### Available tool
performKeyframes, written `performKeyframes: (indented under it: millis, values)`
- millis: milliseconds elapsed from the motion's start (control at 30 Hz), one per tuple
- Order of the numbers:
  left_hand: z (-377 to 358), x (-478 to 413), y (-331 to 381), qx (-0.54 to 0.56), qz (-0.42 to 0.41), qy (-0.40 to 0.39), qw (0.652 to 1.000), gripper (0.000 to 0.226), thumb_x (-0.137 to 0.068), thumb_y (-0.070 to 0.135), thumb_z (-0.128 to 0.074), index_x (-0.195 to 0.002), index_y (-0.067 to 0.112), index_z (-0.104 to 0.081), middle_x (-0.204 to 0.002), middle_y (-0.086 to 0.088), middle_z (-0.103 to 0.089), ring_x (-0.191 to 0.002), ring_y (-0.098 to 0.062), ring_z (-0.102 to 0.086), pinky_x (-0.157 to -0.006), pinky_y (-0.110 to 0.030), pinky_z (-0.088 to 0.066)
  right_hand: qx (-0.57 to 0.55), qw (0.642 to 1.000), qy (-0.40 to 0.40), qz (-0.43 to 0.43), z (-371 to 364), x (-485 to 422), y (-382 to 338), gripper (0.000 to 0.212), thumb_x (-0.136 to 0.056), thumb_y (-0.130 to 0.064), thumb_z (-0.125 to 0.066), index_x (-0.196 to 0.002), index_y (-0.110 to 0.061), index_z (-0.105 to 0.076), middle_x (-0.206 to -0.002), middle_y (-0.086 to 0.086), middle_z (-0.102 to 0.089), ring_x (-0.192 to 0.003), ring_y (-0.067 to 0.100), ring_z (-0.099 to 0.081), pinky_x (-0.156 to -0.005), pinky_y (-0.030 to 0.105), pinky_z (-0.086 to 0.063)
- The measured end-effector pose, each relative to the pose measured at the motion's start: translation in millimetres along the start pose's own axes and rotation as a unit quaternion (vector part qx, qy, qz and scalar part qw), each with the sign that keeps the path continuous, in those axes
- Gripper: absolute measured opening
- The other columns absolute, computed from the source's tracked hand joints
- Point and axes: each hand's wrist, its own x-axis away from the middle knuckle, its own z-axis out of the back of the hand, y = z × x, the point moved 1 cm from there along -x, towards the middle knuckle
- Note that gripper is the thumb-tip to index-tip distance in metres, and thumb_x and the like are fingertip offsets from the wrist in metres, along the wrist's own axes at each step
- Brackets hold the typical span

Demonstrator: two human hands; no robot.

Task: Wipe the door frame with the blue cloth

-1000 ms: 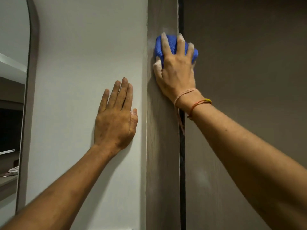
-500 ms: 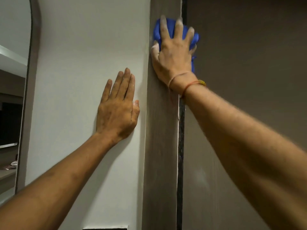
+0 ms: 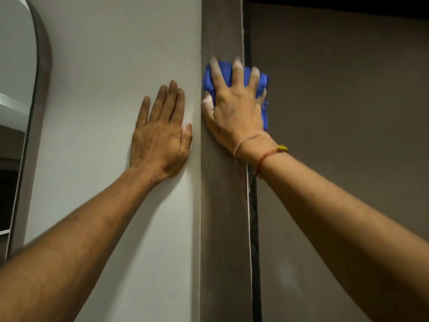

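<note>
1. Pale wall [image 3: 104,89] on the left, brown door frame [image 3: 222,217] up the middle, darker door [image 3: 336,159] on the right.
2. Your left hand [image 3: 160,140] lies flat on the wall, fingers straight and close together, holding nothing.
3. Your right hand [image 3: 234,112] presses the blue cloth [image 3: 224,73] against the frame, fingers spread and nearly straight.
4. The cloth is bunched and overlaps the frame's right edge.

Right hand [image 3: 234,112] on bunched blue cloth [image 3: 223,73] against brown wooden door frame [image 3: 222,205]; left hand [image 3: 160,138] on white wall [image 3: 116,54], just beside.

White wall [image 3: 104,66], brown door [image 3: 336,112]
</note>
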Motion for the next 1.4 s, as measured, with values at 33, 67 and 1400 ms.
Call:
performKeyframes:
  millis: [33,67,1400]
  values:
    - [0,0,0,-0.002,0.000,0.000,1.000,0.065,-0.091,0.041,-0.011,-0.147,0.013,0.007,-0.159,-0.008,0.007,-0.146,-0.018,0.008,-0.120,-0.041,0.001,0.001,1.000,-0.001,-0.007,1,-8,-2,0.060,-0.093,-0.040,-0.037,-0.146,-0.027,-0.014,-0.155,0.017,-0.012,-0.140,0.046,-0.005,-0.107,0.071,-0.017]
    - [0,0,-1,-0.002,0.001,-0.001,1.000,0.065,-0.091,0.042,-0.011,-0.147,0.013,0.007,-0.159,-0.008,0.007,-0.146,-0.018,0.008,-0.120,-0.041,0.001,0.001,1.000,-0.002,-0.012,0,-12,-3,0.060,-0.093,-0.041,-0.037,-0.147,-0.027,-0.013,-0.156,0.016,-0.011,-0.140,0.046,-0.005,-0.107,0.070,-0.017]
    - [14,16,9,0.202,0.053,-0.006,0.978,0.061,-0.088,0.023,-0.026,-0.145,0.003,-0.020,-0.157,-0.014,-0.013,-0.146,-0.023,-0.008,-0.117,-0.032,0.000,0.047,0.998,-0.048,0.009,-1,167,-10,0.075,-0.071,-0.036,-0.059,-0.141,-0.026,-0.035,-0.148,0.018,-0.038,-0.133,0.049,-0.032,-0.100,0.065,-0.037]
